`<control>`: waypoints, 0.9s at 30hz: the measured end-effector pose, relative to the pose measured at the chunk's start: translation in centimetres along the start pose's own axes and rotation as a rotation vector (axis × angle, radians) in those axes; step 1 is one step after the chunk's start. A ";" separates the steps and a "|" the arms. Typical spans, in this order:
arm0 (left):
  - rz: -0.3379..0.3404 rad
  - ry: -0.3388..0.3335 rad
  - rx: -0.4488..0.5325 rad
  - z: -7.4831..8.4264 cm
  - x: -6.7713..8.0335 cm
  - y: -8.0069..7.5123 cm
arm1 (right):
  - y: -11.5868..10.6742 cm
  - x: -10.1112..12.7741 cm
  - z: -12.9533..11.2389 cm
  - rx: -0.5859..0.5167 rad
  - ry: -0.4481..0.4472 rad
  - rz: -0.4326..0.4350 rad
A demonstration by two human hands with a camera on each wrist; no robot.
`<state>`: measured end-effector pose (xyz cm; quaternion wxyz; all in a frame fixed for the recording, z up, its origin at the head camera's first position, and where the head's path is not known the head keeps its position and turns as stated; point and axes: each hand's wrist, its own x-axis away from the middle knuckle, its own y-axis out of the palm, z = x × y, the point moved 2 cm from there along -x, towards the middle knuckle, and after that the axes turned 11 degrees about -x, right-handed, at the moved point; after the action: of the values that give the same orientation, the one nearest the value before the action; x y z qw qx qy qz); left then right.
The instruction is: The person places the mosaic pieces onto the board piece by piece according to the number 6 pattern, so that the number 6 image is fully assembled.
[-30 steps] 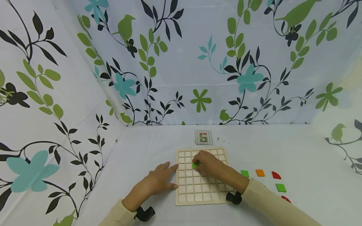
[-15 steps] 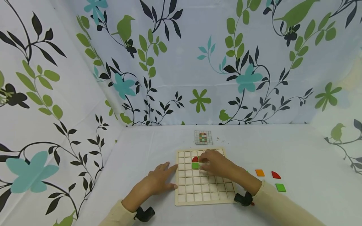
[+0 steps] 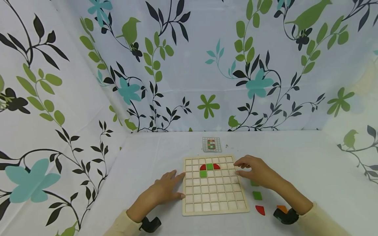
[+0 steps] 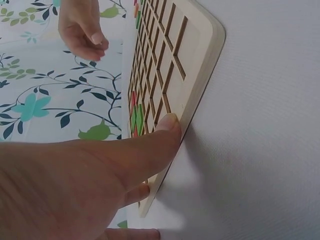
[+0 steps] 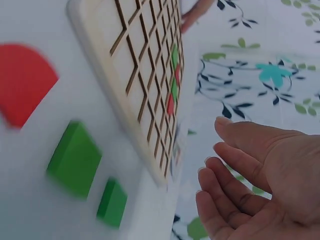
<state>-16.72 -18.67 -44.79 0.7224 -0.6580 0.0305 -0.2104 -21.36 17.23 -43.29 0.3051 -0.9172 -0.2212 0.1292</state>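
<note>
Wooden grid board (image 3: 215, 193) with four tiles (image 3: 209, 166); left fingers (image 3: 177, 178) flat against it, right fingers (image 3: 240, 164) loose, empty.

An empty right hand (image 5: 270, 185) hovers beside the wooden grid board (image 5: 145, 100), near green tiles (image 5: 75, 157).
</note>
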 end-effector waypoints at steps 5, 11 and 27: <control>0.011 0.007 -0.018 0.0 0.2 -0.1 | -2.7 2.3 1.4 0.014 0.047 0.062; 0.022 0.024 -0.023 0.0 0.1 0.0 | -5.7 5.1 3.2 0.052 0.102 0.122; -0.007 0.013 0.003 -0.2 0.2 0.2 | -7.6 10.3 9.4 0.054 0.340 0.071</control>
<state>-16.54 -18.90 -44.95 0.7223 -0.6558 0.0327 -0.2173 -18.45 32.38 -46.99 0.3579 -0.9245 -0.1306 -0.0115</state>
